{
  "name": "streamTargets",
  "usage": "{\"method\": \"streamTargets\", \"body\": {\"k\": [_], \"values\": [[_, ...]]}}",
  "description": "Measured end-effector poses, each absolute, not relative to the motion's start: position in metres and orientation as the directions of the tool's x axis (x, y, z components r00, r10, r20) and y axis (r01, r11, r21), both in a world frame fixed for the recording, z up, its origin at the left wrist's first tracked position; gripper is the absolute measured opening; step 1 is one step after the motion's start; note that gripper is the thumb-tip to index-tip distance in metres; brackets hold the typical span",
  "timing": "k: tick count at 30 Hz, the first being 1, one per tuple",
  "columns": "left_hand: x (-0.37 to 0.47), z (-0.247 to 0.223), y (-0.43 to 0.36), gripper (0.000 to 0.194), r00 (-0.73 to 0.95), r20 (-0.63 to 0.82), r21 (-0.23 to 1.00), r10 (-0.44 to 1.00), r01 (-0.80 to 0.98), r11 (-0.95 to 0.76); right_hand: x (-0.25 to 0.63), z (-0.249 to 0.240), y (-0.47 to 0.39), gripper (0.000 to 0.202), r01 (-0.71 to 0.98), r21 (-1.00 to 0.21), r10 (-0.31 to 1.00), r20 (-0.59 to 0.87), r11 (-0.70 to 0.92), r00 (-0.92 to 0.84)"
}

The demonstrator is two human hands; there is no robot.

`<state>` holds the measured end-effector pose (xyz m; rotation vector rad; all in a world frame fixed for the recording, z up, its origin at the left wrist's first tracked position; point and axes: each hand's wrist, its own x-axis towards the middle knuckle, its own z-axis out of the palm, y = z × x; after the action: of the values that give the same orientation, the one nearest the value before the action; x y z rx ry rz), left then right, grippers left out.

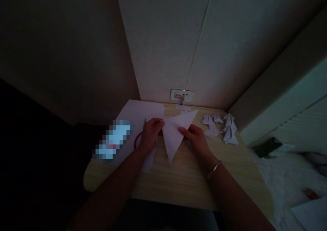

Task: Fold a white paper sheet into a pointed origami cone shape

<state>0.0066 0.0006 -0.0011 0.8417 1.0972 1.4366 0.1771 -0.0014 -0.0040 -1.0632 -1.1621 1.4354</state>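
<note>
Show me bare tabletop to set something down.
Free: front of the table between left forearm and right forearm, below the held paper; also right of the latter forearm, in front of the folded paper pieces. Crowded: back right, by those pieces; left side: large white sheet, red loop, pixelated bright item.

Head-worn view, facing forward and down; fairly near, above table

Looks like someone's home, maybe a bedroom: small wood-topped table right against a pale wall with a socket, plus what looks like white bedding alongside.
</note>
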Motion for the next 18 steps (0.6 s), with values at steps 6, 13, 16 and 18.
{"method": "streamTargets", "body": {"k": [6, 13, 16, 18], "values": [[0.009, 0.001, -0.001, 0.029, -0.137, -0.103, 0.919, 0.985, -0.391, 0.042, 0.172, -0.01, -0.003, 0.026, -0.128, -0.989, 0.991, -0.055, -0.071, -0.125], [0.007, -0.001, 0.0, 0.027, -0.138, -0.144, 0.904, 0.98, -0.421, 0.073, 0.174, -0.013, -0.008, 0.033, -0.088, -0.994, 0.975, -0.042, -0.063, -0.218], [0.005, 0.0, 0.001, 0.03, -0.146, -0.163, 0.919, 0.976, -0.381, 0.096, 0.175, -0.003, -0.012, 0.062, -0.196, -0.981, 0.964, 0.037, -0.015, -0.263], [0.005, -0.001, 0.001, 0.032, -0.134, -0.172, 0.928, 0.976, -0.354, 0.115, 0.175, 0.004, -0.015, 0.071, -0.242, -0.97, 0.951, 0.059, -0.017, -0.304]]}}
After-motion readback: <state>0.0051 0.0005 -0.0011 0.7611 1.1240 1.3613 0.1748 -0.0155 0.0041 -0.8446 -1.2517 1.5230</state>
